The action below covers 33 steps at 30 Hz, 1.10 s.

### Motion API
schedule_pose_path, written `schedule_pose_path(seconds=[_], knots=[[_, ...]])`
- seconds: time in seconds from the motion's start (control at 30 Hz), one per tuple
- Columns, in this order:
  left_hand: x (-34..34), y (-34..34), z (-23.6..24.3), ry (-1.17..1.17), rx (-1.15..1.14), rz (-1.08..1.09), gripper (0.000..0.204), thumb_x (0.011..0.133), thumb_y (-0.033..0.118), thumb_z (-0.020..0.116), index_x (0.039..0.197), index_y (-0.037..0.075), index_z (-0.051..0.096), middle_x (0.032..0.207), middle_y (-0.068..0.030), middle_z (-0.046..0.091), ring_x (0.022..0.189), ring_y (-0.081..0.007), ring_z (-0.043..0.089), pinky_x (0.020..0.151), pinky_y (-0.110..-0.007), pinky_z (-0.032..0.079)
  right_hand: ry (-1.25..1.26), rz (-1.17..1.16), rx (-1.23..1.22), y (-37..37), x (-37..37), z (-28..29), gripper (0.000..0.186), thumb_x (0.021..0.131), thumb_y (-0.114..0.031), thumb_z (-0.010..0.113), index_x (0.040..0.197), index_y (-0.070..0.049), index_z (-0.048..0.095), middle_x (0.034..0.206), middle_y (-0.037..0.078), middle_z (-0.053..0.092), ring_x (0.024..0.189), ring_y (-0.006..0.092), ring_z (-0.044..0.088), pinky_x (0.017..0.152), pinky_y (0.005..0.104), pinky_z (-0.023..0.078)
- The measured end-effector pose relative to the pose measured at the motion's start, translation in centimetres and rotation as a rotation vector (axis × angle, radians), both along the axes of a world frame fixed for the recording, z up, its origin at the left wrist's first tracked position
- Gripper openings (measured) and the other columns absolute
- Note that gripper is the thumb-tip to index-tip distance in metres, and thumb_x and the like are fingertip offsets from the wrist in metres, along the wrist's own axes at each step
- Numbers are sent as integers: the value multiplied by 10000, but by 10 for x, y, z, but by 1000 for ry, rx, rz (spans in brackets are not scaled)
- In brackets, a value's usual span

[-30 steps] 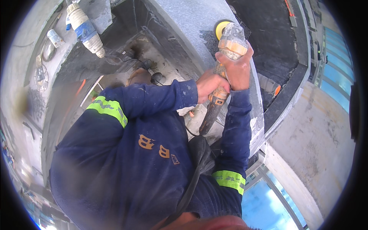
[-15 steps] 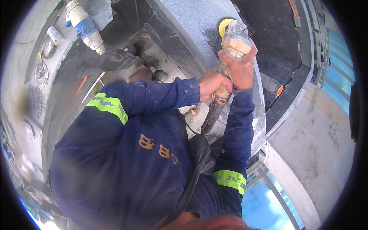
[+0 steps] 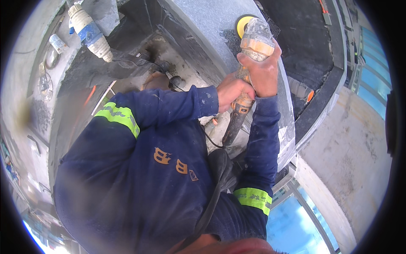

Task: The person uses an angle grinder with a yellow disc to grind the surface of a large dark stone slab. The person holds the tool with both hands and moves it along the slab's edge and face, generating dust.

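With both hands I hold a dusty angle grinder (image 3: pixel 243 106), its dark handle end pointing back toward my body. My right hand (image 3: pixel 263 73) wraps round the neck just behind the worn metal head. Lower on the body, my left hand (image 3: pixel 234 92) is closed round the orange-and-black casing; part of its fingers is hidden. A yellow disc pad (image 3: pixel 243 25) with a dark rim sits under the head, over the grey stone slab (image 3: pixel 207 21). Whether the pad touches the stone is not clear. Black mesh (image 3: pixel 270 26) shows beside the head.
A white-and-blue taped plug connector (image 3: pixel 90 34) hangs at the upper left, its cable (image 3: pixel 135 62) running toward the middle. Near it lies a small can (image 3: pixel 58 43). Right of the slab is a dark recess (image 3: pixel 311 42) holding a grey cylinder with an orange end (image 3: pixel 301 89).
The grinder's head and pad have shifted slightly left and upward along the slab, with both hands still round the tool. The surroundings have shifted slightly in the picture too.
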<state>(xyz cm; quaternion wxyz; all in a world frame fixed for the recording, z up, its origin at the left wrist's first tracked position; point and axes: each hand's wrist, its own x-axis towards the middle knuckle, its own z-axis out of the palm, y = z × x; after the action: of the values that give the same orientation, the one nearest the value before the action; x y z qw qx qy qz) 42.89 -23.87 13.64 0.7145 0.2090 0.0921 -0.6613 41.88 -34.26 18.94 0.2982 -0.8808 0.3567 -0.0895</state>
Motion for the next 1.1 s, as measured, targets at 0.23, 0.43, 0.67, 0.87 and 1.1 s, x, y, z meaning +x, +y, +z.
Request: schedule_pose_path(seconds=[0.23, 0.43, 0.67, 0.87, 1.1], knots=[[-2, 20, 3, -25, 116, 103, 371, 643, -86, 623, 1009, -34, 599, 875, -122, 639, 789, -231, 640, 698, -341, 513, -5, 92, 65, 17, 8, -2, 942, 671, -268, 804, 1403, -31, 261, 964, 272, 664, 871, 439, 678, 778, 438, 553], [0, 15, 1, -52, 108, 100, 420, 634, -86, 622, 1051, -47, 581, 900, -131, 638, 809, -240, 637, 715, -346, 510, 1, 98, 30, 15, 8, -1, 930, 670, -251, 808, 1393, -24, 268, 960, 270, 667, 872, 435, 680, 779, 440, 556], [-1, 23, 2, -45, 74, 77, 453, 635, -85, 615, 1084, -50, 566, 937, -132, 637, 864, -239, 635, 759, -341, 505, 38, 48, 19, 24, 9, 2, 931, 669, -231, 814, 1393, -20, 269, 972, 268, 667, 878, 424, 684, 779, 435, 559], [-8, 26, 7, -50, 101, 71, 466, 632, -80, 617, 1093, -43, 558, 927, -127, 635, 858, -237, 634, 753, -338, 503, -10, 122, 57, 25, -2, 1, 933, 674, -239, 813, 1397, -16, 266, 979, 278, 663, 885, 428, 681, 786, 434, 555], [-8, 15, 0, -14, 33, -3, 461, 635, -78, 622, 1090, -36, 557, 928, -131, 636, 856, -236, 634, 750, -336, 505, 13, 27, -23, 13, -7, -2, 952, 670, -255, 820, 1403, -16, 262, 999, 274, 661, 897, 435, 676, 797, 441, 550]])
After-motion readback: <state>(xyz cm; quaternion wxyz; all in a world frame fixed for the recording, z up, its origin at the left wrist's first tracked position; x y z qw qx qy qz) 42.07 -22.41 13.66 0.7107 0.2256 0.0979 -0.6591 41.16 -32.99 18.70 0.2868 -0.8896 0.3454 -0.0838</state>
